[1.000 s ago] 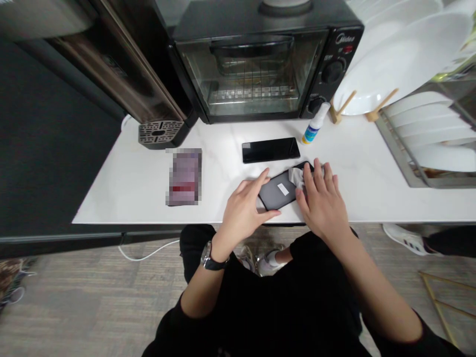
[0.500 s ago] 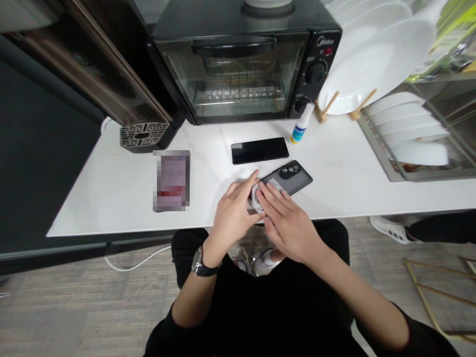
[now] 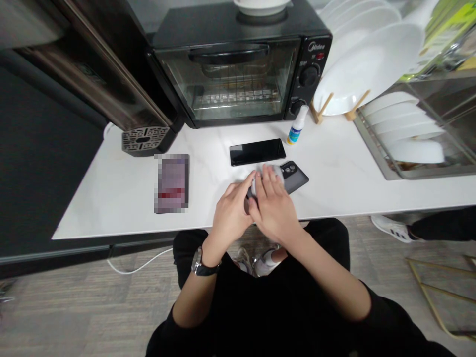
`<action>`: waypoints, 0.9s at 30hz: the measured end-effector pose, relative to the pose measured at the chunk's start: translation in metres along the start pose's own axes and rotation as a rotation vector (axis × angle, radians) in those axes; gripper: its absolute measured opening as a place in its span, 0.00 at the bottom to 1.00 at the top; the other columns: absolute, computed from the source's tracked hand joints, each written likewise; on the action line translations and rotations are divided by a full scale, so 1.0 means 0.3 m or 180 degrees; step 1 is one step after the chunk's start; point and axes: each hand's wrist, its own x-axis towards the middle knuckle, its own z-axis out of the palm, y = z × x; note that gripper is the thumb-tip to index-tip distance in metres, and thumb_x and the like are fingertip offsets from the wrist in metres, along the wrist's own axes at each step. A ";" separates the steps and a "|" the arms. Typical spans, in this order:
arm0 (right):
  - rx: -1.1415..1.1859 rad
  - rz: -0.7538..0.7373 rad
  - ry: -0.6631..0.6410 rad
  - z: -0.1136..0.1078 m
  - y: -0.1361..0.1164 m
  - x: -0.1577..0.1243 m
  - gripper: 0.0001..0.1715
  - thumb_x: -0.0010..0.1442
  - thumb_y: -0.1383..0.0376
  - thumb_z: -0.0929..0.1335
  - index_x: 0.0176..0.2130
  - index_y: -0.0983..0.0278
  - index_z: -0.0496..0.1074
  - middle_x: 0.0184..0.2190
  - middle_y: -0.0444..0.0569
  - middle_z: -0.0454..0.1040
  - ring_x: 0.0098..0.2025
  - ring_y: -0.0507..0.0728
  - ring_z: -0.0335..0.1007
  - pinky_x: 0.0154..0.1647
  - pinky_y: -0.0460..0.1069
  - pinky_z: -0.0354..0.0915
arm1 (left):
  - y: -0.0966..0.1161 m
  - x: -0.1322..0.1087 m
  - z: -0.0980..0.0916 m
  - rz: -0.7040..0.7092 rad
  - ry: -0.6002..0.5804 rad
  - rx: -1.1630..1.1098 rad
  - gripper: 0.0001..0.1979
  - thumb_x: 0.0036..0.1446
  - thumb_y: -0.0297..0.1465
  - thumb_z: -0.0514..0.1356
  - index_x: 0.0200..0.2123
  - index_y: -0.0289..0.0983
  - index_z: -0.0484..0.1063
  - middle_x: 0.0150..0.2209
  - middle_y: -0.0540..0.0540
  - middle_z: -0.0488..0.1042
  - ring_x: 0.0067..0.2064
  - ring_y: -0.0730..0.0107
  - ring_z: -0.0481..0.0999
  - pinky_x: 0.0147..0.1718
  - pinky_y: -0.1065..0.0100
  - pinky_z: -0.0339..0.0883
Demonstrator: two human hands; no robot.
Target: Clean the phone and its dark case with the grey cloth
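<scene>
A dark grey phone case [image 3: 298, 179] with camera cutouts lies slantwise near the counter's front edge. My left hand [image 3: 231, 210] grips its near left end between thumb and fingers. Pressed under the fingers of my right hand [image 3: 274, 204] is a white tissue [image 3: 277, 173], flat against the case's middle. Both hands hide much of the case and tissue. Just behind them a black phone [image 3: 257, 152] rests screen up. To its right stands a small white spray bottle [image 3: 295, 128] with a blue and yellow label.
A black toaster oven [image 3: 238, 79] backs the white counter [image 3: 208, 183]. On the left are a drip tray [image 3: 145, 140] and a pixelated flat object [image 3: 173, 183]. White plates [image 3: 375, 64] and a dish rack with bowls [image 3: 405, 124] occupy the right. Another person's shoe [image 3: 392, 229] shows below.
My right hand has slid up and left over the phone case with the tissue, covering part of the camera area. My left hand keeps its hold. The view has shifted slightly.
</scene>
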 end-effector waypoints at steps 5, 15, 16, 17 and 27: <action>0.0042 -0.0672 -0.0314 -0.066 0.089 -0.060 0.39 0.74 0.59 0.57 0.77 0.74 0.51 0.79 0.61 0.50 0.81 0.63 0.46 0.80 0.66 0.54 | 0.001 -0.003 0.004 -0.0071 -0.0062 0.0027 0.49 0.59 0.27 0.70 0.78 0.44 0.50 0.66 0.42 0.74 0.64 0.55 0.73 0.64 0.53 0.71; 0.0008 -0.0703 -0.0269 -0.041 0.046 -0.061 0.40 0.75 0.58 0.57 0.76 0.78 0.51 0.79 0.65 0.48 0.82 0.64 0.42 0.81 0.64 0.51 | 0.005 -0.006 0.008 -0.0117 -0.0016 0.0031 0.49 0.59 0.23 0.69 0.77 0.45 0.50 0.66 0.42 0.74 0.64 0.56 0.73 0.64 0.55 0.71; 0.0016 -0.0808 -0.0342 -0.050 0.056 -0.063 0.40 0.75 0.58 0.57 0.76 0.77 0.51 0.79 0.63 0.49 0.82 0.63 0.43 0.81 0.64 0.51 | 0.005 -0.007 0.007 -0.0117 -0.0023 0.0039 0.50 0.58 0.24 0.69 0.78 0.45 0.50 0.66 0.43 0.74 0.64 0.56 0.73 0.64 0.55 0.71; -0.0030 -0.0788 -0.0357 -0.063 0.083 -0.062 0.39 0.76 0.58 0.57 0.77 0.75 0.51 0.79 0.61 0.49 0.81 0.62 0.45 0.80 0.64 0.52 | 0.006 -0.007 0.005 -0.0129 -0.0038 0.0042 0.51 0.58 0.26 0.71 0.78 0.45 0.49 0.66 0.43 0.74 0.64 0.56 0.73 0.64 0.54 0.71; -0.0239 -0.0166 -0.0126 -0.044 0.042 -0.086 0.39 0.75 0.60 0.58 0.76 0.78 0.52 0.80 0.64 0.44 0.82 0.70 0.39 0.79 0.69 0.51 | 0.006 -0.005 0.011 -0.0175 -0.0067 0.0032 0.50 0.59 0.26 0.71 0.77 0.45 0.50 0.66 0.44 0.75 0.65 0.56 0.72 0.65 0.53 0.70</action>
